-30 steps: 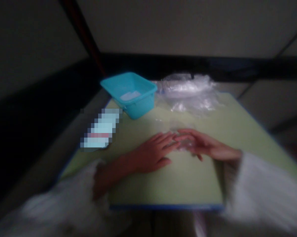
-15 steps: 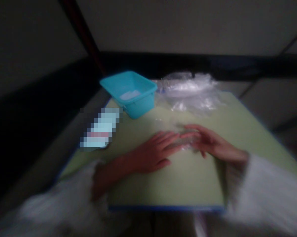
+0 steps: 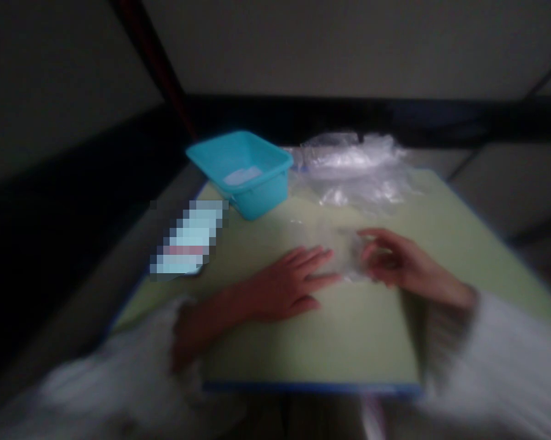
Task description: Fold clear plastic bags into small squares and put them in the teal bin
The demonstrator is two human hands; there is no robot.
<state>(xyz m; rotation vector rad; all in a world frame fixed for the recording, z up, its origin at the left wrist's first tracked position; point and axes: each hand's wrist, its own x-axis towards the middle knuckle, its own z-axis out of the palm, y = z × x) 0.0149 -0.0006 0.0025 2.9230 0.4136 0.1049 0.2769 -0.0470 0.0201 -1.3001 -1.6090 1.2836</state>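
The picture is dim and blurred. My left hand [image 3: 289, 284] lies flat on the pale green table [image 3: 349, 342], fingers stretched out toward a small clear plastic bag [image 3: 344, 256] lying in the middle. My right hand [image 3: 392, 263] is just right of it, fingers curled and pinching the bag's right edge. Both arms wear fuzzy white sleeves.
A turquoise plastic tub [image 3: 243, 171] stands at the table's far left with something pale inside. A heap of clear plastic bags [image 3: 358, 171] lies behind my hands at the far edge. A blurred-out flat item [image 3: 188, 238] rests at the table's left edge.
My right hand has drawn to the right, away from the left, and its fingers have curled from flat into a pinch on the clear bag. My left hand has stayed flat.
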